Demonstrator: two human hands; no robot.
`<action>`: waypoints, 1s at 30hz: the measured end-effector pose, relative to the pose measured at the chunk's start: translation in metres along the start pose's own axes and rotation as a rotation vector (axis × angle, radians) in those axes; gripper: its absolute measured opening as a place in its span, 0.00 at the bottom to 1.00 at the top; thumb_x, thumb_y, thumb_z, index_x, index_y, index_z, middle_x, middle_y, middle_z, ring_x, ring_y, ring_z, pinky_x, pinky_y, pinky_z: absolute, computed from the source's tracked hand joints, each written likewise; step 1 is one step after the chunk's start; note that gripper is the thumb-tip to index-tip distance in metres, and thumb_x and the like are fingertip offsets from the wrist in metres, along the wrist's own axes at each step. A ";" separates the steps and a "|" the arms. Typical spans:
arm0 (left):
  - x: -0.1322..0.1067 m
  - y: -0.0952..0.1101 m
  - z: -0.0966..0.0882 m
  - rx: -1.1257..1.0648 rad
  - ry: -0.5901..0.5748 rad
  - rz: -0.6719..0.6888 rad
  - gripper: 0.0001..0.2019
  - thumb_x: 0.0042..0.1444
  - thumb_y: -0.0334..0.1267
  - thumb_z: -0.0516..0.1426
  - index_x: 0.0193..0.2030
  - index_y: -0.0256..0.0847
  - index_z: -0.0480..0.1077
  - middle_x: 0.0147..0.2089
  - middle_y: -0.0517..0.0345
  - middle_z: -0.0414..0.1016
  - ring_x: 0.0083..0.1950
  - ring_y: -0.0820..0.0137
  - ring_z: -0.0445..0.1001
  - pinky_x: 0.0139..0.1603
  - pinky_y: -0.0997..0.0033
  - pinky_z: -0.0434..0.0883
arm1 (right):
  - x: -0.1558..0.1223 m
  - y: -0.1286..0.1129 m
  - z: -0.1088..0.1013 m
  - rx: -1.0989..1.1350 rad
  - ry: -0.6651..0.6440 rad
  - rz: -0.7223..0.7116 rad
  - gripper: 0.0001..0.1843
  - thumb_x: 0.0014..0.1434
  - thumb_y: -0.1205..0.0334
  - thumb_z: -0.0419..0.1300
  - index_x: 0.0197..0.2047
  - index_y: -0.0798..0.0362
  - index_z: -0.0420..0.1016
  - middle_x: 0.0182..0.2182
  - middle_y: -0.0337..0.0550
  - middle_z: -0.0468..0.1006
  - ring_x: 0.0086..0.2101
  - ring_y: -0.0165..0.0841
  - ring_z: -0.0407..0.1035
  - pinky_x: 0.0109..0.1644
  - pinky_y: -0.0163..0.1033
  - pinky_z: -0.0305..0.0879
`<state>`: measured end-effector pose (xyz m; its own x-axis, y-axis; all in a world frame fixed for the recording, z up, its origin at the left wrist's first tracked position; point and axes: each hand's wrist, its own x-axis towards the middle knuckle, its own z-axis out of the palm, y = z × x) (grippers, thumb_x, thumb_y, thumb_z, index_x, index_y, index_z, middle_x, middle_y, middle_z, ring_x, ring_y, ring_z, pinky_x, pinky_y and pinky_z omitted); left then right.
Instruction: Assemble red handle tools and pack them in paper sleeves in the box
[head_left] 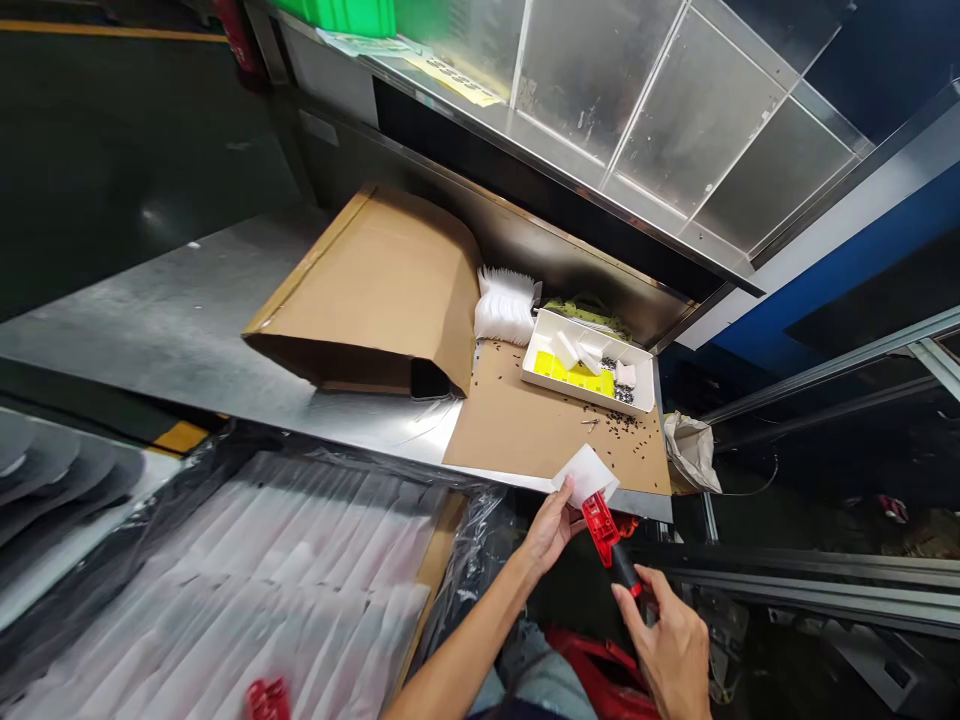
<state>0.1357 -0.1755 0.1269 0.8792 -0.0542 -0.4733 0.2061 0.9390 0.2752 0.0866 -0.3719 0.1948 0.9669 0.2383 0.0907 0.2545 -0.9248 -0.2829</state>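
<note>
My left hand [551, 530] is closed on a thin white sheet or sleeve [587, 472], held by its near left edge above the table's front edge. A red plastic part with a black handle [602, 530] overlaps the sheet's lower right corner. Whether its tip is inside the sheet or in front of it, I cannot tell. My right hand [667, 640] grips the handle's lower end between thumb and fingers. Beyond both hands lies a flat cardboard sheet [495, 420], scattered with small black pieces. On it rests a white tray [634, 402] holding yellow labels, white blocks and more black pieces.
A large cardboard box [375, 280] lies on its side on the metal table [172, 300]. Behind the cardboard stands a stack of white sleeves [506, 305]. At lower left, rows of white-wrapped items [247, 580] fill a plastic-lined container, with another red part [268, 698] on top.
</note>
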 end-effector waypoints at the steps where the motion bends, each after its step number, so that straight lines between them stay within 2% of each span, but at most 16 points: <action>1: -0.001 0.000 -0.003 0.014 0.001 0.009 0.17 0.56 0.47 0.67 0.44 0.35 0.76 0.44 0.44 0.84 0.45 0.59 0.83 0.45 0.66 0.77 | 0.002 -0.005 0.000 -0.019 0.014 0.000 0.39 0.64 0.27 0.44 0.48 0.51 0.80 0.38 0.51 0.86 0.36 0.45 0.82 0.35 0.40 0.72; 4: -0.006 -0.001 -0.013 0.055 0.005 0.016 0.17 0.52 0.45 0.70 0.41 0.35 0.76 0.41 0.47 0.84 0.44 0.61 0.82 0.46 0.68 0.76 | 0.009 -0.017 -0.001 0.006 0.016 -0.005 0.39 0.65 0.27 0.43 0.49 0.52 0.78 0.37 0.50 0.86 0.35 0.43 0.82 0.35 0.40 0.71; 6: -0.009 -0.002 -0.019 0.076 -0.006 -0.008 0.18 0.50 0.46 0.71 0.39 0.35 0.77 0.40 0.47 0.84 0.43 0.61 0.82 0.47 0.66 0.76 | 0.014 -0.023 0.000 0.048 0.003 -0.015 0.38 0.65 0.28 0.44 0.50 0.52 0.78 0.37 0.50 0.86 0.36 0.42 0.82 0.36 0.39 0.71; 11: -0.023 -0.006 -0.026 0.091 -0.031 -0.080 0.19 0.48 0.49 0.71 0.38 0.36 0.78 0.39 0.46 0.83 0.39 0.60 0.81 0.43 0.63 0.77 | 0.025 -0.035 0.005 0.047 0.009 -0.054 0.40 0.65 0.26 0.42 0.51 0.53 0.76 0.35 0.49 0.86 0.33 0.41 0.81 0.34 0.39 0.68; 14: -0.032 -0.012 -0.027 0.074 -0.029 -0.100 0.16 0.50 0.48 0.70 0.39 0.38 0.79 0.41 0.46 0.83 0.43 0.57 0.80 0.45 0.62 0.76 | 0.029 -0.042 0.011 -0.015 0.015 -0.094 0.42 0.65 0.26 0.38 0.51 0.53 0.76 0.34 0.50 0.85 0.31 0.42 0.81 0.31 0.39 0.66; 18: -0.041 -0.019 -0.026 0.014 -0.012 -0.120 0.10 0.54 0.44 0.68 0.38 0.41 0.78 0.42 0.48 0.83 0.50 0.54 0.79 0.52 0.58 0.75 | 0.041 -0.047 0.013 -0.057 -0.044 -0.123 0.43 0.66 0.27 0.37 0.52 0.54 0.76 0.32 0.51 0.85 0.29 0.41 0.80 0.30 0.38 0.62; 21: -0.048 -0.018 -0.026 -0.051 -0.031 -0.172 0.11 0.58 0.45 0.65 0.39 0.39 0.78 0.44 0.46 0.83 0.55 0.50 0.77 0.58 0.49 0.73 | 0.056 -0.045 0.003 0.018 -0.136 -0.130 0.37 0.69 0.33 0.38 0.51 0.50 0.79 0.33 0.48 0.85 0.31 0.39 0.79 0.32 0.37 0.64; 24: -0.053 -0.014 -0.029 -0.141 -0.072 -0.236 0.15 0.62 0.48 0.61 0.40 0.37 0.78 0.44 0.43 0.82 0.57 0.50 0.77 0.61 0.38 0.69 | 0.073 -0.043 -0.006 0.133 -0.186 -0.167 0.31 0.70 0.38 0.43 0.44 0.48 0.82 0.38 0.48 0.84 0.36 0.37 0.78 0.38 0.37 0.67; 27: -0.056 -0.015 -0.031 -0.238 -0.080 -0.270 0.14 0.63 0.48 0.59 0.41 0.37 0.78 0.40 0.47 0.83 0.55 0.53 0.78 0.65 0.34 0.65 | 0.086 -0.049 -0.008 0.137 -0.235 -0.224 0.28 0.67 0.39 0.49 0.36 0.49 0.84 0.31 0.45 0.80 0.30 0.35 0.74 0.34 0.37 0.64; 30: -0.058 -0.016 -0.032 -0.262 -0.072 -0.276 0.13 0.63 0.47 0.60 0.41 0.38 0.78 0.40 0.47 0.83 0.56 0.52 0.77 0.66 0.32 0.63 | 0.092 -0.057 -0.004 0.077 -0.272 -0.255 0.23 0.65 0.46 0.53 0.33 0.49 0.84 0.26 0.41 0.76 0.27 0.33 0.70 0.31 0.36 0.59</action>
<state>0.0683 -0.1770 0.1232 0.8356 -0.3321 -0.4376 0.3309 0.9401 -0.0817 0.1609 -0.2979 0.2229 0.8387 0.5377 -0.0864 0.4781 -0.8029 -0.3562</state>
